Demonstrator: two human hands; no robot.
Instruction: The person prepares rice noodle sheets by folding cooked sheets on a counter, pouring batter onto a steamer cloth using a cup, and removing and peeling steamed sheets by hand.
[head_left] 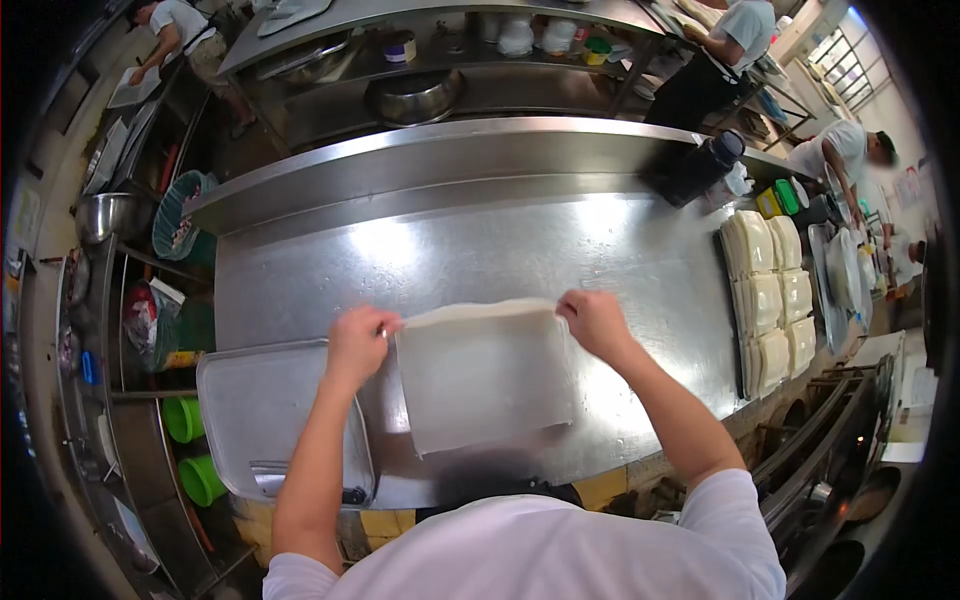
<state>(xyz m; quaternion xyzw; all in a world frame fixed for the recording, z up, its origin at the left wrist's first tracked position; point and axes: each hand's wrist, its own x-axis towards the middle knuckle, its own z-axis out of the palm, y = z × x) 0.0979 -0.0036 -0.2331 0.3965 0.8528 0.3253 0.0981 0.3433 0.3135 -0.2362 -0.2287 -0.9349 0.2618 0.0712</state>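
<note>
A thin, off-white rectangular sheet (485, 375) is stretched between my two hands above the steel table; whether it is dough or cloth I cannot tell. My left hand (360, 345) pinches its far left corner, and my right hand (597, 322) pinches the far right one. The far edge looks slightly wavy, and the near edge hangs toward my body. Beside my left forearm lies a shallow metal tray (255, 400). A flat metal blade (268, 474) rests in its near end, with a dark handle partly behind my forearm.
The steel table (480, 240) has a raised back ledge (480, 135). At its right stand several stacked pale, folded pieces (765, 300) on a dark tray. A dark bottle (708, 165) stands at the back right. Co-workers (715, 65) work beyond, and bins (185, 215) stand left.
</note>
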